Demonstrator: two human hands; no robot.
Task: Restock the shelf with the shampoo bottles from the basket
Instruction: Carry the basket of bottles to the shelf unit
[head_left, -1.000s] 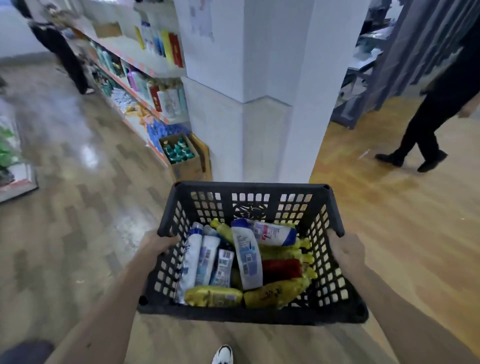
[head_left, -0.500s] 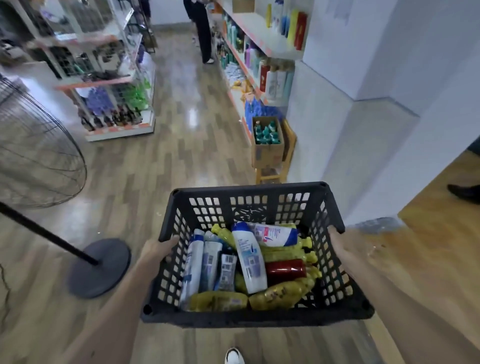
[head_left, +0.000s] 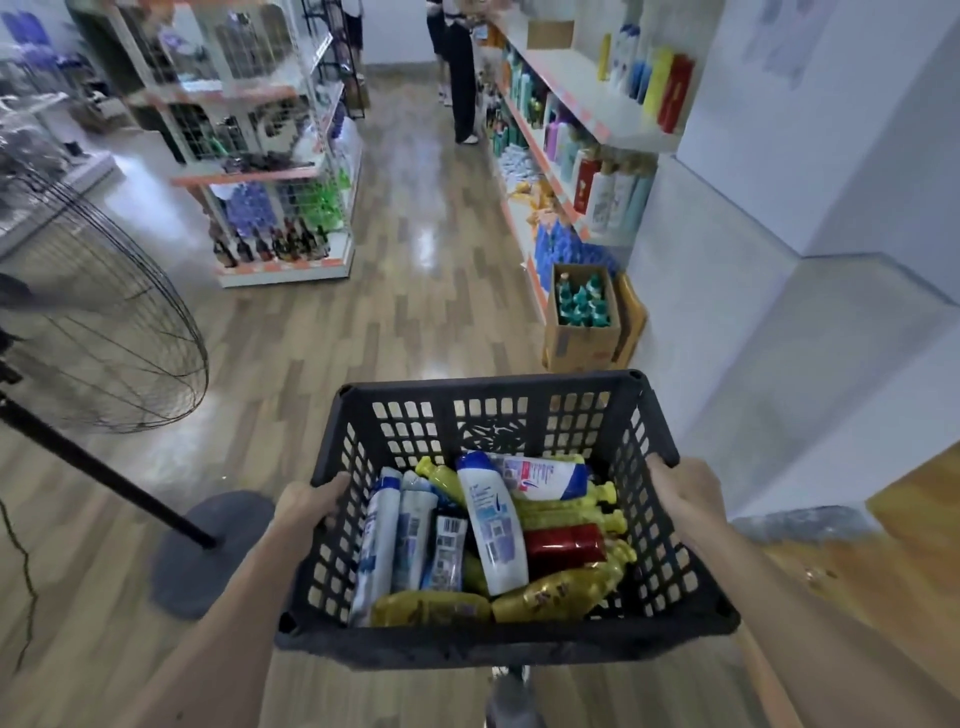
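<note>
Both hands held the black basket (head_left: 498, 642) up in front of the person. The left hand (head_left: 306, 506) gripped its left rim, and the right hand (head_left: 685, 496) gripped its right rim. Shampoo bottles (head_left: 493, 525) lay piled inside. The shelf (head_left: 587, 106) stood ahead on the right, well apart.

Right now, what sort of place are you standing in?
Probably a small shop: wall shelves lined with bottles, a wire display rack across the aisle, and an open carton of bottles at the shelf end.
</note>
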